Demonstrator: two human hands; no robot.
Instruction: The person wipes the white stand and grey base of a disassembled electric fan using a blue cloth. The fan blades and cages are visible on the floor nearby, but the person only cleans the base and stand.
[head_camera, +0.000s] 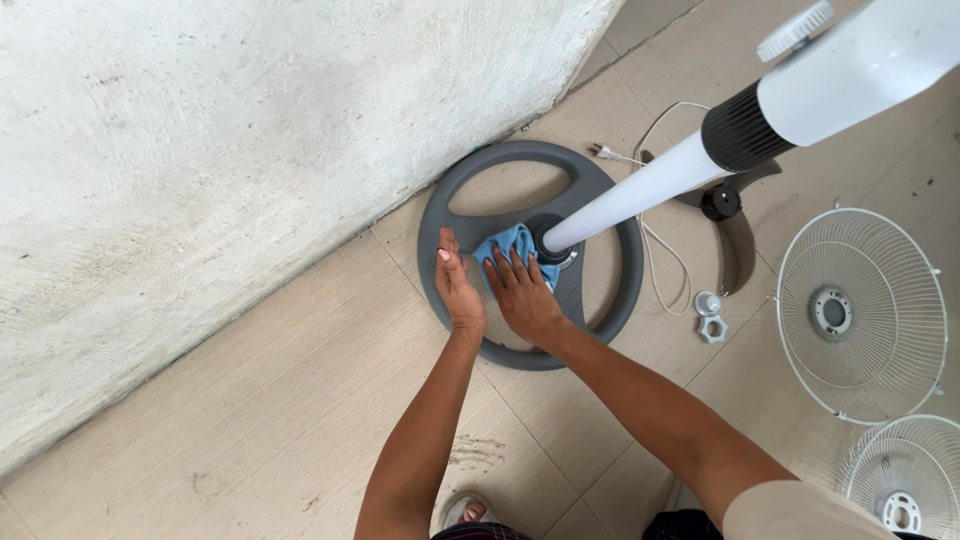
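Note:
A round grey fan base (600, 310) lies on the tiled floor by the wall. From its centre rises a white pole (640, 195) with a black collar and the white motor housing (860, 65). My right hand (522, 295) presses a blue cloth (513, 245) flat onto the base beside the foot of the pole. My left hand (455, 285) rests flat on the base's middle bar, fingers together, holding nothing.
A rough white wall (250, 160) runs along the left. On the floor to the right lie a grey fan blade (735, 235), a white cord with plug (650, 250), two small nuts (710, 318), and two white wire guards (862, 315), (905, 490). My foot (465, 513) shows below.

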